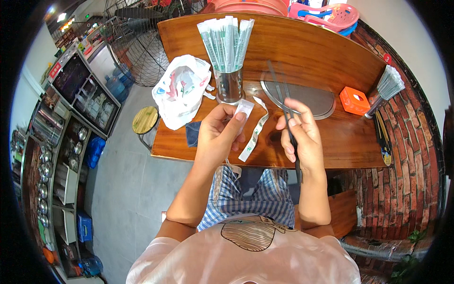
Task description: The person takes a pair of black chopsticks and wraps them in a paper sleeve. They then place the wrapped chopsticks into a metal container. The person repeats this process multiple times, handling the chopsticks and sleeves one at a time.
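My left hand [218, 131] pinches a narrow white paper sleeve [247, 106] between thumb and fingers, above the wooden table [340, 151]. In my right hand [305, 136] is a pair of black chopsticks [292, 138], their upper ends blurred and pointing away from me. A loose white paper strip with green print [252, 140] lies on the table between the two hands. Just beyond my left hand stands a shiny metal cup [230, 85] full of wrapped chopsticks [227, 46]. A folded dark blue cloth [192, 134] is partly hidden by my left hand.
A white plastic bag [182, 103] sits at the table's left edge. A dark oval plate [305, 101] is set near the upright back panel. To the right are an orange tissue box [354, 101] and another chopstick holder [376, 103] by the brick wall. A stool [145, 120] stands left.
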{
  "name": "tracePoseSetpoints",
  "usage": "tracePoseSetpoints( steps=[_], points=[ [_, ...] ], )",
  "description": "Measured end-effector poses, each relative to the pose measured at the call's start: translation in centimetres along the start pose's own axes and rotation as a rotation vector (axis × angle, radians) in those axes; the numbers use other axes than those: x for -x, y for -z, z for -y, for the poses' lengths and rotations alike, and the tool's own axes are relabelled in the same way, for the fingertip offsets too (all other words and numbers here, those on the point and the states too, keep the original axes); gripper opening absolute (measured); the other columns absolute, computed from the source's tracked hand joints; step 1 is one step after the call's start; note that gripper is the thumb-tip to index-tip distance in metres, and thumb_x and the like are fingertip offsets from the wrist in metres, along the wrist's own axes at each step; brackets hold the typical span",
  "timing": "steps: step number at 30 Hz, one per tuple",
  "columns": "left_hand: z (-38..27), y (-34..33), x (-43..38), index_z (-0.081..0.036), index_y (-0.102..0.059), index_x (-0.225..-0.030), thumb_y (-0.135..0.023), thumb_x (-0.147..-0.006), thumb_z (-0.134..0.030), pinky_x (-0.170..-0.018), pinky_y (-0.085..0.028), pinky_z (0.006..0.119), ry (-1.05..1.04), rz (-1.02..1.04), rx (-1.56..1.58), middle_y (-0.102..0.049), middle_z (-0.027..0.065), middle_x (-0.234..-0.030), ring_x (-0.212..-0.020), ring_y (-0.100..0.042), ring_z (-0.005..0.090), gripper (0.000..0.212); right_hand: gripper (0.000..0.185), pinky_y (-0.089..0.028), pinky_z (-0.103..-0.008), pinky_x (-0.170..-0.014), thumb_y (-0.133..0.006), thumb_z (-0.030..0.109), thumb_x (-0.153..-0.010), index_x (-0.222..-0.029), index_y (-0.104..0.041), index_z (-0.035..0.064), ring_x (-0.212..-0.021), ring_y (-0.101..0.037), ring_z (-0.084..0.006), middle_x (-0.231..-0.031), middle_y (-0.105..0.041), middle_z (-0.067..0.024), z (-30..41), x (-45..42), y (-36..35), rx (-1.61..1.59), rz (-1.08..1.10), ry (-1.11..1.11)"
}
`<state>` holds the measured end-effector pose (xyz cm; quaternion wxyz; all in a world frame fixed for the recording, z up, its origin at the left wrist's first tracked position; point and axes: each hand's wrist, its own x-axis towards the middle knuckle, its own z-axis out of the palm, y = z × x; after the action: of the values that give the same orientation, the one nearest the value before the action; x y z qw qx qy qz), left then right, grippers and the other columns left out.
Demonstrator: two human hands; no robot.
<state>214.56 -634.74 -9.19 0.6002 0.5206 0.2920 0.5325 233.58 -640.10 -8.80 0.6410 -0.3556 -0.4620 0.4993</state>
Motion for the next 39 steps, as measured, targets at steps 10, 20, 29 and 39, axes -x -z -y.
tracePoseSetpoints(
  steps=[10, 20, 29, 39],
  points=[
    [1.0, -0.5, -0.2, -0.006, -0.056, -0.092, -0.06, -0.096, -0.021, -0.045, -0.039, 0.021, 0.036, 0.018, 0.001, -0.054, -0.0015, -0.066, -0.053, -0.051, 0.0062, 0.016, 0.06, -0.052, -0.0463, -0.094, -0.038, 0.024, -0.086, -0.135, -0.042, -0.0095, -0.119, -0.053, -0.0461, -0.133, -0.049, -0.0332, -0.5, 0.9, 2.9, -0.561, 0.233, 0.008],
    [1.7, -0.9, -0.5, -0.005, -0.057, -0.095, -0.057, -0.097, -0.019, -0.05, -0.042, 0.02, -0.029, 0.0, -0.051, -0.054, -0.0013, -0.068, -0.056, -0.051, 0.0049, 0.014, 0.034, -0.056, -0.0377, -0.072, -0.039, 0.029, -0.104, -0.105, -0.056, -0.0001, -0.071, -0.065, -0.0226, -0.081, -0.064, -0.0145, -1.2, 1.0, 3.0, -0.504, -0.007, 0.289],
    [2.2, -1.4, -1.2, -0.008, -0.052, -0.093, -0.05, -0.1, -0.023, -0.041, -0.027, 0.017, -0.055, -0.022, 0.061, -0.055, 0.0006, -0.076, -0.053, -0.041, 0.0029, 0.016, 0.039, -0.047, -0.0337, -0.061, -0.027, 0.037, -0.106, -0.105, -0.05, 0.0044, -0.083, -0.05, -0.0194, -0.107, -0.044, -0.0079, -0.7, 0.7, 1.9, -0.353, 0.031, 0.436],
    [2.1, -4.1, -0.7, -0.005, -0.051, -0.103, -0.062, -0.094, -0.011, -0.048, -0.033, 0.018, 0.005, 0.184, 0.341, -0.062, 0.0053, -0.092, -0.06, -0.046, 0.0034, 0.016, 0.02, -0.058, -0.0405, -0.079, -0.045, 0.017, -0.102, -0.105, -0.049, -0.0033, -0.089, -0.066, -0.0275, -0.103, -0.052, -0.0158, -1.8, 0.5, 1.6, -0.321, 0.063, 0.485]
  ],
)
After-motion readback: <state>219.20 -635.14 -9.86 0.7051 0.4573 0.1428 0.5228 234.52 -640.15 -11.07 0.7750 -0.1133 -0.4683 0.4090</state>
